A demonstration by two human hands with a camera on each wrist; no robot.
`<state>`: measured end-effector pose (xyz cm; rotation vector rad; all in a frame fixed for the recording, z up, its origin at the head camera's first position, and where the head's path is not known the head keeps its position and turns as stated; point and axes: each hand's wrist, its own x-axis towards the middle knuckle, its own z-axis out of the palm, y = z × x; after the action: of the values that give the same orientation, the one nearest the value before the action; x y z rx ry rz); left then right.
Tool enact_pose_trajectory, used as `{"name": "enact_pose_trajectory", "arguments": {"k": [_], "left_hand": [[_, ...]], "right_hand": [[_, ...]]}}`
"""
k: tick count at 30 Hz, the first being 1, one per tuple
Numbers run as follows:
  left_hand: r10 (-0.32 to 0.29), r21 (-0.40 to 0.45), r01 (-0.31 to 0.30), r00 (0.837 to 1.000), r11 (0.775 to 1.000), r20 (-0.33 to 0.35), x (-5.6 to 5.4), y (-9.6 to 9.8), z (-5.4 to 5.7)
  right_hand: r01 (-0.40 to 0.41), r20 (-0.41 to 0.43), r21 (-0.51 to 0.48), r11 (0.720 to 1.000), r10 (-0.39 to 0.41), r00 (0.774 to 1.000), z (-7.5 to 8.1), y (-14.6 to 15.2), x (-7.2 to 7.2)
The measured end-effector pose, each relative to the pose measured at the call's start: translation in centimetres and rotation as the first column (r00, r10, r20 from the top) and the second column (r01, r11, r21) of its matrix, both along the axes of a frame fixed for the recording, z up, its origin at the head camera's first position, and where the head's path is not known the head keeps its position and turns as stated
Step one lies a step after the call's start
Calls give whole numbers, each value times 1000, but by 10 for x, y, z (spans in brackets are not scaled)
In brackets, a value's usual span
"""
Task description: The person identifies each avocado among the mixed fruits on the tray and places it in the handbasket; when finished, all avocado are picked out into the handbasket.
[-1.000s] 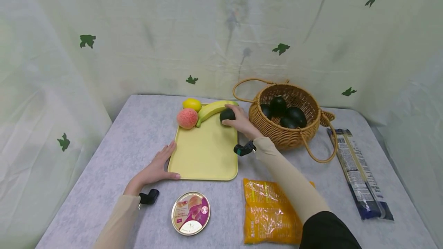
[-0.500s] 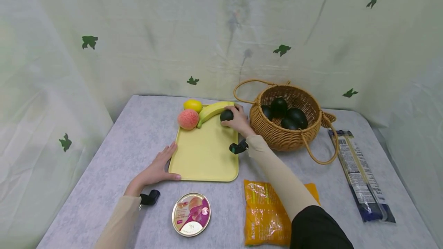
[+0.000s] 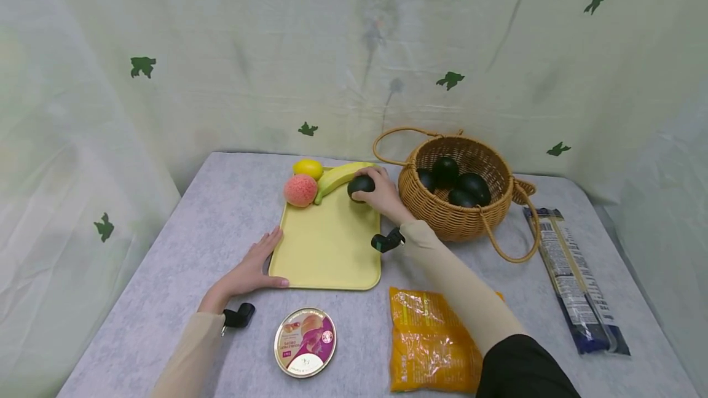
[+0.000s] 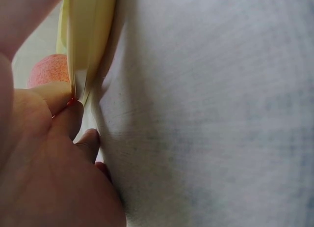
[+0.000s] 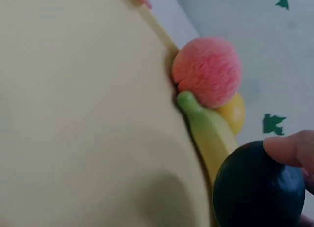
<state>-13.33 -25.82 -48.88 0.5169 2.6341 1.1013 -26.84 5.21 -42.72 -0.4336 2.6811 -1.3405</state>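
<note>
My right hand point(image 3: 384, 194) holds a dark avocado point(image 3: 361, 187) between thumb and fingers over the far right part of a yellow tray point(image 3: 326, 250). Just beyond the avocado lies a banana point(image 3: 338, 178), its stem end toward the pink peach point(image 3: 300, 190) on the left. Behind the peach is a yellow lemon point(image 3: 307, 168). In the right wrist view the avocado point(image 5: 259, 187) covers part of the banana point(image 5: 211, 133). My left hand point(image 3: 251, 269) rests at the tray's near left corner, fingers extended along the left edge and thumb at the front edge.
A wicker basket point(image 3: 442, 218) with several dark avocados point(image 3: 473, 188) stands right of the tray. Nearer me are a round tin point(image 3: 305, 343) and an orange packet point(image 3: 428, 349), partly under my right forearm. A long dark-blue packet point(image 3: 575, 281) lies far right.
My right hand has shifted the avocado slightly left along the banana, and the right wrist has swung left and partly back. The left hand and tray stay in place.
</note>
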Motion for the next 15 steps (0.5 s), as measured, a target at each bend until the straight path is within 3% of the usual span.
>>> {"name": "enact_pose_trajectory", "arguments": {"k": [9,15], "left_hand": [[0,-1,0,1000,1000,1,-1,0,0],[-2,9,2,1000,1000,5,-1,1,0]], "right_hand": [[-134,8,-132,982,136,991,39,21,15],[-239,-24,-186,953,239,971,64,39,22]]}}
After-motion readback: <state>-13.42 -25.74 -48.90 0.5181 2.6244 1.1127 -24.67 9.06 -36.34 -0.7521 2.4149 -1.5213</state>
